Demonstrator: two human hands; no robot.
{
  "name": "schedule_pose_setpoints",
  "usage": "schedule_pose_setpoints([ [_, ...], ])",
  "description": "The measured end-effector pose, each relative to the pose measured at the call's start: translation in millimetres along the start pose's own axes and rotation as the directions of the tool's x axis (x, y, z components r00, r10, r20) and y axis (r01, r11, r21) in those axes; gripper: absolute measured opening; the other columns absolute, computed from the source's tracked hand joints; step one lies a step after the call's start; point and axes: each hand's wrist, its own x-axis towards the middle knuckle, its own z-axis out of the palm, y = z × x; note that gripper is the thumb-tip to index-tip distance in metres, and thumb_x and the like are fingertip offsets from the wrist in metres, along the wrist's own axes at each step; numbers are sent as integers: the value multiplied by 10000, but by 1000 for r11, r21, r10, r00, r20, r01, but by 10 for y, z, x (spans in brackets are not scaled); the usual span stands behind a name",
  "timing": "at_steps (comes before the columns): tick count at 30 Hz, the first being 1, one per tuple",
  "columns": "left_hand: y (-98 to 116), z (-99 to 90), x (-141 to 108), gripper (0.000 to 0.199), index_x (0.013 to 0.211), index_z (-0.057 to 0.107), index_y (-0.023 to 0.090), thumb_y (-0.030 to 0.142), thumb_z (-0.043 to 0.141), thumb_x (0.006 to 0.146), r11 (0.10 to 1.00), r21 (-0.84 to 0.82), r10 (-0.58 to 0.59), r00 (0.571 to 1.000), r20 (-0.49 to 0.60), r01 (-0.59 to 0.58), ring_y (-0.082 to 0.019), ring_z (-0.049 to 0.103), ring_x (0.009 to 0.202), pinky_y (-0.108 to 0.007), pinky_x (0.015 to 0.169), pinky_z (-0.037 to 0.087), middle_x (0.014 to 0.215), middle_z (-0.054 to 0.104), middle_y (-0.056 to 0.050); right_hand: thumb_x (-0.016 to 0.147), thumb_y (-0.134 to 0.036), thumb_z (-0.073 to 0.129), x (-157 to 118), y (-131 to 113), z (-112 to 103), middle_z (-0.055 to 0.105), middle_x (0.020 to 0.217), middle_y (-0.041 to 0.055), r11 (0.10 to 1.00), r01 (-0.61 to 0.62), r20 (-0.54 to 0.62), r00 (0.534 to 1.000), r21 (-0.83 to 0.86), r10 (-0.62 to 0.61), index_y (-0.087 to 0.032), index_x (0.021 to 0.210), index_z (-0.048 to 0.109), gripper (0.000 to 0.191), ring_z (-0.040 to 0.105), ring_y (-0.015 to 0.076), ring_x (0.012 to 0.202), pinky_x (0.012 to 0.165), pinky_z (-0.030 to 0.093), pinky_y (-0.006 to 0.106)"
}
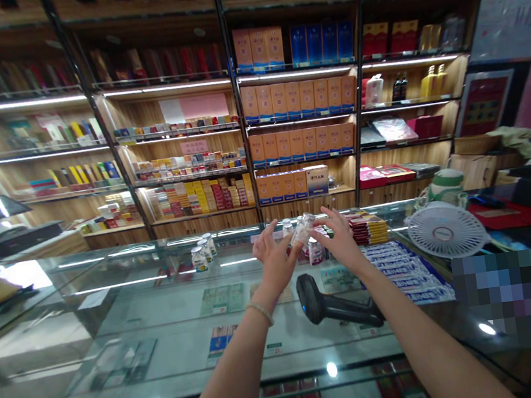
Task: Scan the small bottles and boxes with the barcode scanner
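Over the glass counter (pixel 175 328), a small white jar (pixel 303 230) sits tilted between my two hands. My left hand (pixel 274 255), with a beaded bracelet at its wrist, has its thumb against the jar's left side. Fingers of my right hand (pixel 342 241) close on the jar from the right. Just beneath it is another small jar (pixel 316 254) with a dark reddish label. A group of similar small jars (pixel 199 258) stands to the left. Nearer to me, a black barcode scanner (pixel 336 306) lies on the glass, close to my right forearm.
Right of my hands are stacked red and yellow packets (pixel 370 227) and a row of blue-and-white packs (pixel 402 269). A white fan (pixel 447 230) stands farther right, with a green-and-white jug (pixel 445 183) behind. Shelves of orange boxes (pixel 305 145) line the wall beyond.
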Motion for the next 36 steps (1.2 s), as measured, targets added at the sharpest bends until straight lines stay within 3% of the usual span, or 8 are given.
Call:
schedule_pose_setpoints([
  [5,23,14,-1,422,998,747,237,514,428,983,999,-29,23,993,114,-19,-315,259,1426,-566,1187,201,1608,276,-70,958,-562,474,-25,66,-31,341,1609,47,998,49,131,990,39,-54,-316,1281,640,439,173,285,1519,1203,142,591],
  [10,9,55,-4,461,1022,735,246,530,373,994,999,-29,41,984,172,-36,-308,222,1447,-576,1192,177,1620,243,-62,947,-632,436,-25,105,-56,322,1620,40,995,76,151,985,58,-84,-308,1234,667,490,168,279,1523,1213,136,570],
  [17,122,-29,-13,407,1230,666,295,538,528,934,998,62,4,1000,22,-5,-314,318,1421,-573,1181,191,1542,372,-121,946,-590,468,-43,24,27,337,1615,57,998,56,-5,998,-25,-56,-279,1149,695,435,208,292,1500,1175,165,590],
  [23,271,-119,-23,517,1114,694,268,621,741,739,989,150,17,998,-67,-6,-359,365,1406,-591,1200,106,1505,443,-130,941,-553,490,-89,-17,133,366,1600,91,990,42,-44,998,-132,-49,-245,1103,697,405,197,298,1500,1160,143,609],
  [29,246,-92,-14,334,1046,721,262,507,708,820,989,143,-8,996,-87,20,-343,372,1404,-596,1189,138,1501,457,-119,927,-553,518,-96,-59,131,423,1563,105,994,17,-28,999,-104,-20,-238,1066,715,396,237,306,1485,1159,161,604],
  [36,182,-101,13,271,1113,734,290,395,645,880,994,106,8,999,-52,-2,-354,344,1411,-612,1171,213,1537,415,-96,944,-442,512,-67,-20,71,416,1573,42,1000,-6,-29,1000,-16,5,-304,1078,733,293,248,289,1475,1149,186,597],
])
